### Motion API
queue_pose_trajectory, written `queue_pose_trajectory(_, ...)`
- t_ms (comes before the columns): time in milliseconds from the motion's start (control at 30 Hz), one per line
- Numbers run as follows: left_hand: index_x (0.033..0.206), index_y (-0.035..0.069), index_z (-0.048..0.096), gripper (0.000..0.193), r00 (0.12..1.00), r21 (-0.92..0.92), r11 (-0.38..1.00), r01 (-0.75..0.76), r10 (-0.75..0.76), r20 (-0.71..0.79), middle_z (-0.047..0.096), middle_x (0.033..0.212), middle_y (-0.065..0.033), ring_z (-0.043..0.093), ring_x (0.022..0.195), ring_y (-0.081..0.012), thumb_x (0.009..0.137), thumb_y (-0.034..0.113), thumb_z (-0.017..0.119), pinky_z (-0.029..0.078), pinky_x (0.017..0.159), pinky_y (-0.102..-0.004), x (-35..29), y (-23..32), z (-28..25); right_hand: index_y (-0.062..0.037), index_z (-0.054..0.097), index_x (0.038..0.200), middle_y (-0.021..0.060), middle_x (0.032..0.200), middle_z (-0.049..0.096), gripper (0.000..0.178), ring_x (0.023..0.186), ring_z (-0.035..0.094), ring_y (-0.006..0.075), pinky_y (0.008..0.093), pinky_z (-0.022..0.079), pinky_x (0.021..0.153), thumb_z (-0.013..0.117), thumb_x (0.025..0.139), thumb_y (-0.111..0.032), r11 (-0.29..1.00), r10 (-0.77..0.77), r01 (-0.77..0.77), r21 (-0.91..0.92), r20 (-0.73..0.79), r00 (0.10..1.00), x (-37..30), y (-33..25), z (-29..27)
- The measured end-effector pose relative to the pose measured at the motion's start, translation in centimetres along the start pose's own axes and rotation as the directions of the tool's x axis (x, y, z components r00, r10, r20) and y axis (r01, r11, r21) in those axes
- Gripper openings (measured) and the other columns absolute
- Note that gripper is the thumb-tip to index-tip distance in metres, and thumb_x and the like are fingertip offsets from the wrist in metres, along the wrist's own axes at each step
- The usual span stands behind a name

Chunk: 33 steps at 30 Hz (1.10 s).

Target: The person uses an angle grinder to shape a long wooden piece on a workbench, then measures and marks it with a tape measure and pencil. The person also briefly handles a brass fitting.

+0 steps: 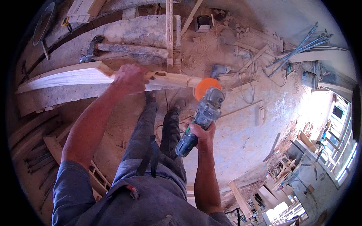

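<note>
A long, pale piece of shaped timber (pixel 71 78) lies across the workbench (pixel 128 30), its narrow end sticking out past the right edge. My left hand (pixel 130 78) is closed over the timber near its middle, beside a dark slot cut in the wood. In my right hand (pixel 203 135) is an angle grinder (pixel 208 110), gripped round its body. Its orange disc (pixel 207 87) is at the narrow end of the timber; whether it touches the wood I cannot tell. Behind the timber rests a wooden-handled tool (pixel 132 49) with a dark metal head.
An upright wooden batten (pixel 169 41) crosses the bench's right end. On the dusty floor are a power tool (pixel 220 71), loose cables (pixel 247 84) and wood scraps. Metal clamps (pixel 301 49) lean at the far right. Curved boards (pixel 34 128) are stacked below the bench at left.
</note>
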<state>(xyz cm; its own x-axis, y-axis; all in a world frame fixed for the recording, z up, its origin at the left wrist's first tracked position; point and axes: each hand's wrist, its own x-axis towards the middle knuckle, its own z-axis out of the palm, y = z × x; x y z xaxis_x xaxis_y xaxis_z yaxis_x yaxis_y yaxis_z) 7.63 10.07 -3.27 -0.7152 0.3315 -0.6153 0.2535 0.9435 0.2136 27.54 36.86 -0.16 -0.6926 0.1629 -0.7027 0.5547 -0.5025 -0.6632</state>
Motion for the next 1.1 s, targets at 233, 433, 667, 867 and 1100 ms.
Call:
queue_pose_trajectory(233,0.108,0.012,0.077,0.030,1.000,0.031,0.999,-0.019,0.020,-0.019,0.075,0.095,-0.0202,0.072,0.095,-0.0403,0.084,0.030,0.078,0.056,0.084,-0.0519,0.2,0.1,0.2,0.0020,0.059,0.116,0.0143,0.091,0.068,0.052,0.072,0.072,0.0268,0.0416,0.063,0.067,0.081,0.071,-0.013,0.990,0.002,0.000,-0.143,0.015,1.000,0.7,0.1,0.5)
queue_pose_trajectory(433,0.127,0.018,0.071,0.048,0.990,0.039,0.998,-0.045,0.049,-0.130,0.075,0.100,-0.0180,0.072,0.094,-0.0384,0.080,0.025,0.079,0.056,0.082,-0.0518,-0.3,-0.6,2.4,0.0016,0.059,0.115,0.0136,0.091,0.069,0.048,0.073,0.072,0.0264,0.0402,0.060,0.067,0.080,0.074,-0.010,0.996,-0.006,0.005,-0.085,-0.010,1.000,0.0,-1.6,0.9)
queue_pose_trajectory(667,0.119,0.017,0.069,0.043,0.958,0.038,0.998,-0.051,0.060,-0.281,0.073,0.098,-0.0150,0.072,0.094,-0.0374,0.076,0.014,0.074,0.056,0.078,-0.0517,-0.7,-0.4,4.6,0.0021,0.060,0.114,0.0122,0.091,0.070,0.043,0.075,0.072,0.0240,0.0385,0.060,0.068,0.081,0.077,-0.005,0.986,0.034,-0.024,-0.162,0.059,0.998,0.3,-0.2,0.3)
queue_pose_trajectory(867,0.114,0.015,0.068,0.041,0.877,-0.009,0.995,-0.096,0.081,-0.473,0.069,0.098,-0.0148,0.070,0.094,-0.0385,0.073,0.011,0.071,0.055,0.078,-0.0520,-0.8,-0.7,5.8,0.0022,0.058,0.116,0.0131,0.090,0.069,0.045,0.074,0.072,0.0252,0.0392,0.061,0.067,0.078,0.077,-0.003,0.993,0.020,-0.025,-0.114,-0.040,0.999,-0.3,-1.7,0.8)
queue_pose_trajectory(1100,0.101,0.013,0.067,0.038,0.824,0.014,0.999,-0.031,0.034,-0.566,0.065,0.096,-0.0088,0.064,0.099,-0.0312,0.065,0.010,0.077,0.048,0.088,-0.0455,-0.8,0.7,5.7,0.0016,0.061,0.115,0.0103,0.092,0.071,0.039,0.076,0.072,0.0219,0.0364,0.060,0.071,0.079,0.081,-0.002,0.986,0.033,-0.017,-0.166,0.091,0.995,0.6,-2.1,0.8)
